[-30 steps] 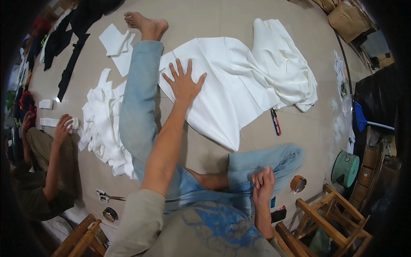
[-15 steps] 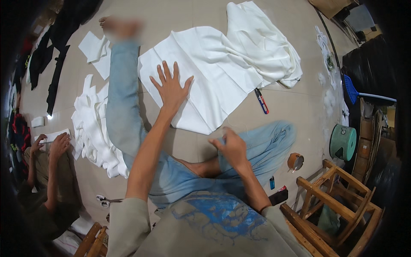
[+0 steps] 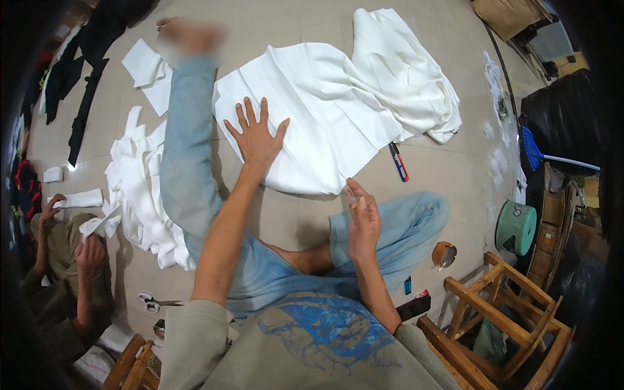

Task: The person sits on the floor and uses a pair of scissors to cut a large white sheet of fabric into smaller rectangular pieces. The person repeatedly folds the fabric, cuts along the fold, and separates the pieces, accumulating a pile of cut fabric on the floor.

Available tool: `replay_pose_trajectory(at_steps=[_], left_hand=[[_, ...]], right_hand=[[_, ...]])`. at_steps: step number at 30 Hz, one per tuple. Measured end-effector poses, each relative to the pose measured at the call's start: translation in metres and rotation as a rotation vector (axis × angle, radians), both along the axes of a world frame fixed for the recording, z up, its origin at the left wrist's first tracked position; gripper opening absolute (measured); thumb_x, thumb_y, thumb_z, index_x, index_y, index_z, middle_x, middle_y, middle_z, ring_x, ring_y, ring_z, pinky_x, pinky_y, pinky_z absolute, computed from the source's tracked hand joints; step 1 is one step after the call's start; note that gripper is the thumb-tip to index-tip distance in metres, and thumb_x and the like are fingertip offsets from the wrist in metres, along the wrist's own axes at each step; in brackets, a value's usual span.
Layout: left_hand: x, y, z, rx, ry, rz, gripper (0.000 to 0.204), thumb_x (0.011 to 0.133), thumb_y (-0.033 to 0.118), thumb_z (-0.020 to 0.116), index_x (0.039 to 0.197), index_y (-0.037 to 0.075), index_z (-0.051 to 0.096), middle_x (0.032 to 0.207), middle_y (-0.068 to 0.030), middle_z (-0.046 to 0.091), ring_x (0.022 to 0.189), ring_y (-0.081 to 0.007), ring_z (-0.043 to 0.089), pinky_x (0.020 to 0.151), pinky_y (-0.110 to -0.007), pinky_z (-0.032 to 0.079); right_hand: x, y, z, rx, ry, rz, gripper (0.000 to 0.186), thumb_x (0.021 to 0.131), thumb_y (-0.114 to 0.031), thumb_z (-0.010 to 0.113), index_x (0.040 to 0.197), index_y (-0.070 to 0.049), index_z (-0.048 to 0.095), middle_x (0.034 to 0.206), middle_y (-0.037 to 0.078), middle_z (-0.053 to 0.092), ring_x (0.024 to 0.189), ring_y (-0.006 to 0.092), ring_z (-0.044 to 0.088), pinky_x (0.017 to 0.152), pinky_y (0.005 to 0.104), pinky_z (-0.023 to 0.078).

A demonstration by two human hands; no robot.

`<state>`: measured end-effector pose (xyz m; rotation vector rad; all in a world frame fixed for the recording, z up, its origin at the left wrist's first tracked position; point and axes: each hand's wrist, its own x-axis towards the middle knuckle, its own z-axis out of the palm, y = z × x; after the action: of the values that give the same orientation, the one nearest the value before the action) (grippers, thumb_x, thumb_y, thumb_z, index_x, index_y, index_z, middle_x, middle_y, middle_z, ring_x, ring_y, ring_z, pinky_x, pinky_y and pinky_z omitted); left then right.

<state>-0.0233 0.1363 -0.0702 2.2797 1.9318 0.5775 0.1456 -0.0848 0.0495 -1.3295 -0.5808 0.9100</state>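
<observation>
A large white cloth (image 3: 312, 97) lies spread on the floor in front of me, folded over in layers, with its far right part bunched up. My left hand (image 3: 260, 140) rests flat on its near left part, fingers spread. At the near edge, my right hand (image 3: 364, 221) pinches the corner of the cloth between thumb and fingers, just above my bent right knee. A red and black box cutter (image 3: 398, 162) lies on the floor beside the cloth's right edge.
White cloth pieces (image 3: 140, 188) are heaped left of my outstretched leg. A co-worker's hands (image 3: 90, 253) hold white pieces at far left, near scissors (image 3: 153, 302). On the right are a brown cup (image 3: 444, 254), green drum (image 3: 517, 227), wooden stool (image 3: 500, 305) and blue broom (image 3: 533, 149).
My right hand has closed at the cloth's near corner, which has shifted to the right. My left hand stays flat on the cloth. The co-worker's hand has raised a white piece.
</observation>
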Motion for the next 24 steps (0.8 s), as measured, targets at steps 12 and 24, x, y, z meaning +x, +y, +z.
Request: replay_pose_trajectory(at_steps=[12,24], left_hand=[[0.005,0.005,0.005,-0.037,-0.026,0.081,0.087,0.094,0.069,0.056,0.163,0.018,0.039,0.171,-0.0236,0.021,0.159,-0.0458,0.009,0.119,-0.075,-0.004],[0.014,-0.011,0.009,-0.045,-0.166,0.056,0.086,0.1,0.061,0.055,0.164,0.009,0.031,0.171,-0.0252,0.018,0.159,-0.0461,0.008,0.121,-0.073,-0.002]], right_hand=[[0.024,-0.063,0.014,-0.117,0.419,0.013,0.029,0.11,-0.023,0.056,0.086,-0.014,0.042,0.07,-0.004,0.033,0.065,0.0116,0.036,0.08,0.0353,0.045],[0.065,-0.119,0.048,-0.544,-0.382,0.211,0.032,0.1,-0.031,0.072,0.099,-0.001,0.062,0.087,0.001,0.061,0.076,0.0121,0.054,0.07,0.0292,0.048]])
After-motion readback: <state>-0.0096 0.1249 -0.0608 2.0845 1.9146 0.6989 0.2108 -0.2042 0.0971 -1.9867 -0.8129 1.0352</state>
